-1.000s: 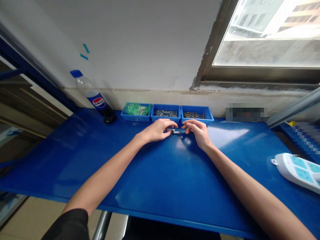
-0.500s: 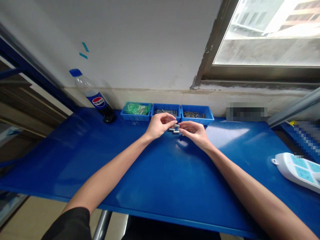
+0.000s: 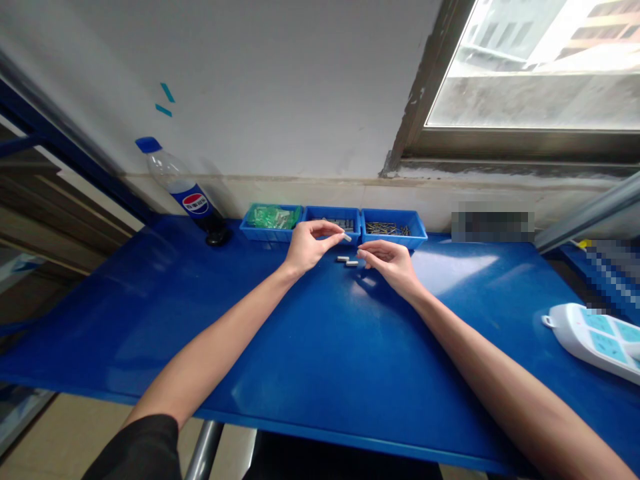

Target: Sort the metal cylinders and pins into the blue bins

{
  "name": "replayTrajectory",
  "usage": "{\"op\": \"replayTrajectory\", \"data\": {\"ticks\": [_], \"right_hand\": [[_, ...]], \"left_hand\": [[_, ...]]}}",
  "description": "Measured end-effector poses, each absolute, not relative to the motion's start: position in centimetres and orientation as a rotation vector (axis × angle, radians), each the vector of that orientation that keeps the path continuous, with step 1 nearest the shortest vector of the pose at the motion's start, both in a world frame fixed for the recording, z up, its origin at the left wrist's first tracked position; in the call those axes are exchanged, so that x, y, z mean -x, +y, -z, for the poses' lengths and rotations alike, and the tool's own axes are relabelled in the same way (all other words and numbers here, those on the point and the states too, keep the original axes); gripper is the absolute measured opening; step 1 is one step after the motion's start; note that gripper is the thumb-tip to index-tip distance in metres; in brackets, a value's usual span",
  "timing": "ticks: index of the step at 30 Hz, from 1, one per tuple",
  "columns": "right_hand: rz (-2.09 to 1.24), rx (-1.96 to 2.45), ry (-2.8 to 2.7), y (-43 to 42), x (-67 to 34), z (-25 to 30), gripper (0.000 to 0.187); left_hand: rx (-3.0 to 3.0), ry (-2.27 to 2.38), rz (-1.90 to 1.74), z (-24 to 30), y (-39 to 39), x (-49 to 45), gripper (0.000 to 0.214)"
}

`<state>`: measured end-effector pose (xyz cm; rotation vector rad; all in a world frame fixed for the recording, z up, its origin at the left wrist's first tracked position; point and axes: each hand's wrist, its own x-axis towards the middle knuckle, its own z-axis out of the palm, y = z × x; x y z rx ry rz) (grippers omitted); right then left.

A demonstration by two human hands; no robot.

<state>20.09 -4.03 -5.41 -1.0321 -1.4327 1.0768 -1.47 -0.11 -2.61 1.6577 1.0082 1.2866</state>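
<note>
My left hand (image 3: 309, 247) pinches a small light-grey block (image 3: 347, 237) between thumb and fingertips, just in front of the middle blue bin (image 3: 331, 235). My right hand (image 3: 390, 263) is closed in a pinch a little to the right and lower. Whatever its fingertips may hold is too small to make out. Between and below the hands, two small silvery blocks (image 3: 352, 264) lie close together on the blue table (image 3: 300, 353).
A left bin (image 3: 273, 235) holds green plastic wrapping with parts in it; a right bin (image 3: 395, 240) holds screws. A cola bottle (image 3: 193, 200) stands at the back left. A white power strip (image 3: 595, 340) lies at the right. Behind is a wall with a window.
My left hand has moved slightly up and left, lifting a small block away from the other two. The right hand has stayed nearly in place, and the hands are farther apart.
</note>
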Motion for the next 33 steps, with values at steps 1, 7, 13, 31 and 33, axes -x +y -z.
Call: {"op": "replayTrajectory", "data": {"ticks": [1, 7, 13, 31, 33], "right_hand": [[-1.073, 1.042, -1.431, -4.0, -20.1, 5.4, 0.036], [-1.078, 1.064, -1.435, -4.0, -20.1, 5.2, 0.039], [-1.083, 1.043, -1.422, -3.9, -20.2, 5.3, 0.033], [-1.084, 1.025, -1.465, -3.8, -20.4, 6.0, 0.035], [-1.087, 1.027, -1.469, -3.9, -20.4, 5.9, 0.036]], "left_hand": [[-1.666, 1.047, -1.355, 2.6, 0.1, 1.6, 0.026], [-1.846, 1.097, -1.511, 1.9, 0.0, 2.0, 0.017], [-2.391, 0.999, -0.801, 2.1, -0.8, 2.3, 0.022], [-1.674, 0.906, -1.023, 3.1, -0.8, 0.6, 0.033], [-1.643, 0.894, -1.019, 3.1, -0.8, 0.7, 0.035]]}}
